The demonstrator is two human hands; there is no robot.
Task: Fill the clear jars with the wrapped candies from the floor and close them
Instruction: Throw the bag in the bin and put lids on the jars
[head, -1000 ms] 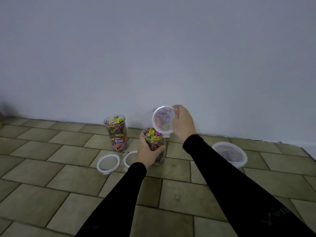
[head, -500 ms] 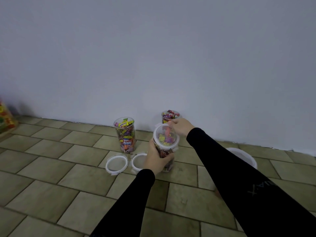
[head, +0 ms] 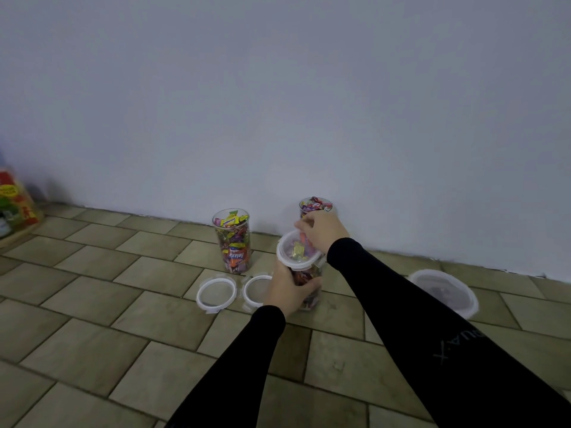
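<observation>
A plain, pale bluish-grey wall (head: 278, 103) fills the upper half of the view, unbroken by any window or fitting, and meets the floor along a slightly uneven dark seam. The floor (head: 92, 304) is laid with rectangular olive-beige tiles in a staggered pattern, with dark grout lines and a dull, lightly scuffed surface. The light is soft and even, dimming toward the left corner, where a colourful printed package (head: 15, 205) stands at the frame's edge.
</observation>
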